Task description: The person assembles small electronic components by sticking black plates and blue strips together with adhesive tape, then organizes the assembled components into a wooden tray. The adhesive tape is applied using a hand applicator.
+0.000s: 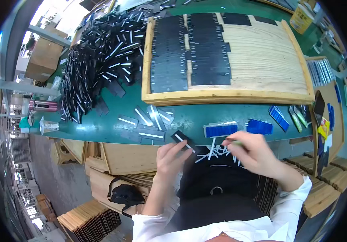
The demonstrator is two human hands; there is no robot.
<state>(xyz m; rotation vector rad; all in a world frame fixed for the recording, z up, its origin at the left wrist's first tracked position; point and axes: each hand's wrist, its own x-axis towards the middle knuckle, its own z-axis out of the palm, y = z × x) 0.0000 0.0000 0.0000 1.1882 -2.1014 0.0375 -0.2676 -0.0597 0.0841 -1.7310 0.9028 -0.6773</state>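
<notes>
at lower centre the left hand (173, 155) pinches a small black strip (182, 140); the right hand (254, 153) seems closed on something pale green over the green tabletop (113, 121).

Right hand (254, 155) covers whatever its fingertips pinch; the grip is hidden. Wooden tray (262, 94) loses its far corner at the frame rim. Items along the bench (101, 125) at right are too blurred to identify.
</notes>
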